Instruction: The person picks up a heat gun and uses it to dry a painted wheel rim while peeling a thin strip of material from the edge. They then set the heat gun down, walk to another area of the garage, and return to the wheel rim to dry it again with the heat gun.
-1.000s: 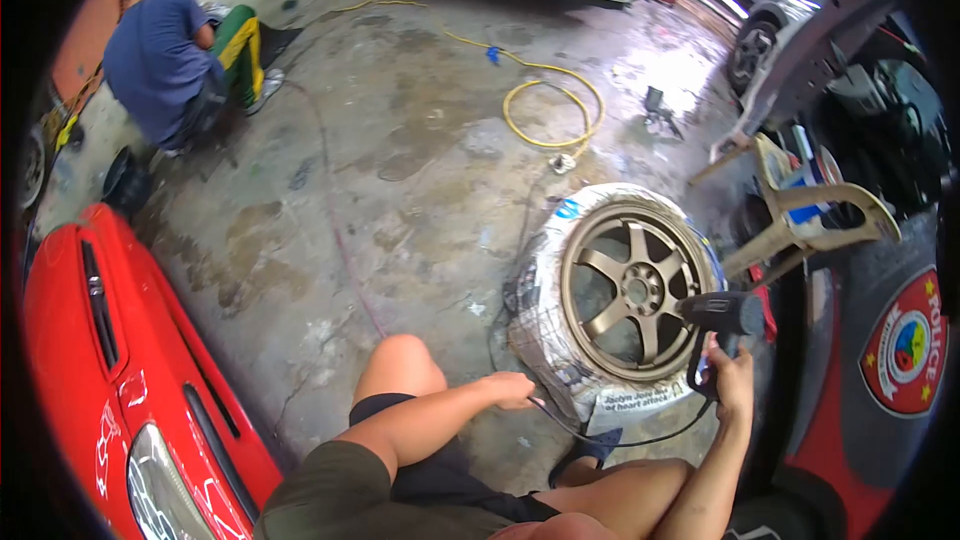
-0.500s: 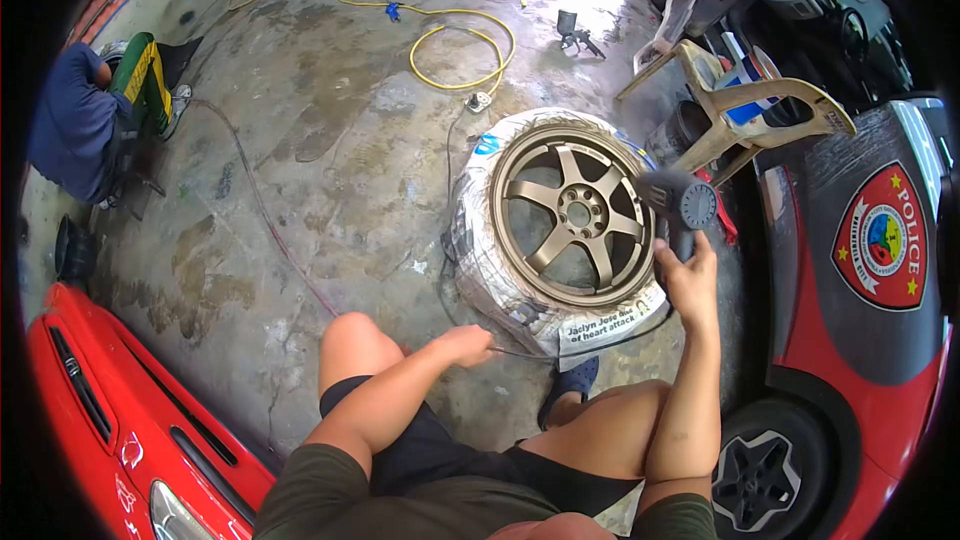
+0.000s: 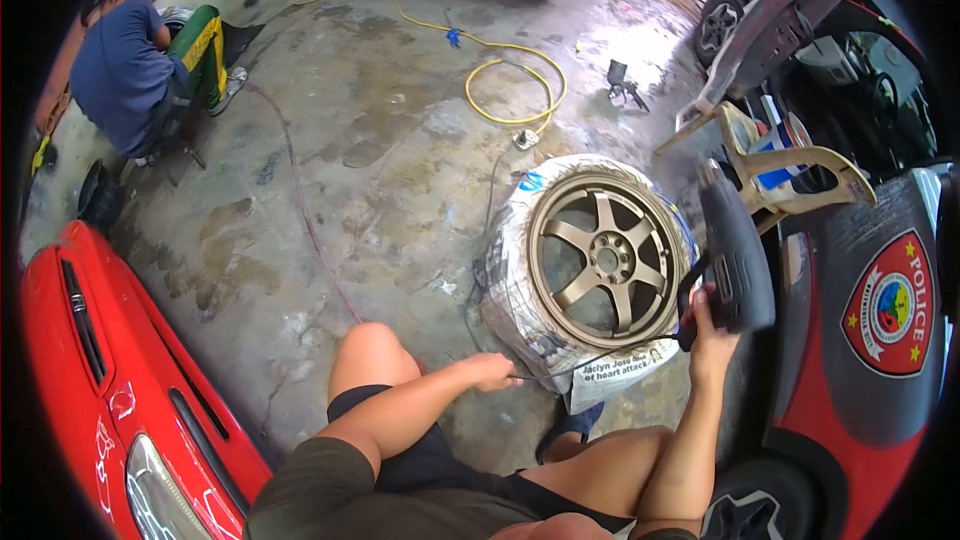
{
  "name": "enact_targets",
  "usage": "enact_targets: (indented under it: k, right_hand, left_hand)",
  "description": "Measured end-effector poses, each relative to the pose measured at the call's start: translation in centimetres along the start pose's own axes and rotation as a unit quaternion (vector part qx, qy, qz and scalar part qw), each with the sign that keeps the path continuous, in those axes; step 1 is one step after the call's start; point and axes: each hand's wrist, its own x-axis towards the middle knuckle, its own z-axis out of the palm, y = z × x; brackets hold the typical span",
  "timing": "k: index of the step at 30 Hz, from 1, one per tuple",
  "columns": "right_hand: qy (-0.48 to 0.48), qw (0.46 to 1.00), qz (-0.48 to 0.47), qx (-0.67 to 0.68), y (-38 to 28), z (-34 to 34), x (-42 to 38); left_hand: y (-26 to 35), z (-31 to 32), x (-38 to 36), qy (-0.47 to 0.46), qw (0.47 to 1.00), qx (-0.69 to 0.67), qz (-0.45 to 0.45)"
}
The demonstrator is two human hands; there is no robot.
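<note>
A dark heat gun is in my right hand, my fingers wrapped round its handle and its nozzle pointing away from me. It is to the right of a bronze six-spoke wheel rim, which lies face up. Newspaper masking surrounds the rim, one printed sheet hanging at the near edge. In front of my knee, my left hand is closed on the heat gun's black power cord, which runs across the newspaper to the handle.
A spray gun and yellow extension cord lie on the stained concrete floor. A plastic chair stands beyond the rim. Red car panels flank my left, a police-marked car my right. Another person crouches at far left.
My right hand has turned the heat gun from pointing across the rim to pointing forward, away from it. My left hand keeps the cord. The whole view has shifted with my head.
</note>
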Motion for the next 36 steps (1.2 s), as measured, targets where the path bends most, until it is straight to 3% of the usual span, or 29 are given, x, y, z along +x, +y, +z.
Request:
enact_targets:
  k: [1, 4, 14, 23, 29, 32, 36]
  right_hand:
    - [-0.026, 0.999, -0.031, -0.025, 0.2, 0.0, 0.0]
    - [-0.026, 0.997, 0.025, -0.072, -1.1, 0.5, -0.5]
    - [-0.011, 0.999, 0.021, -0.026, -1.0, 1.4, -0.6]
    - [-0.041, 0.996, 0.047, -0.070, 0.2, 1.6, -0.5]
    - [-0.034, 0.995, 0.071, -0.054, 1.4, 2.6, -0.2]
    - [-0.044, 0.996, 0.065, -0.045, 1.4, 3.6, -0.2]
    - [-0.096, 0.993, 0.061, -0.045, 1.4, 4.9, -0.4]
  left_hand:
    - [0.1, -0.1, -0.3, 0.001, 1.000, 0.001, -0.004]
    - [-0.6, 0.0, -0.6, -0.005, 1.000, -0.005, -0.001]
    - [-0.6, 0.0, -0.1, -0.006, 1.000, -0.005, -0.015]
    - [-1.9, 1.4, 0.9, -0.001, 1.000, 0.002, -0.010]
    - [0.7, 0.5, 0.1, -0.037, 0.991, 0.038, -0.122]
    - [2.6, -1.0, -0.7, -0.058, 0.987, 0.063, -0.136]
    - [2.7, 1.4, 0.9, -0.019, 0.997, 0.069, -0.043]
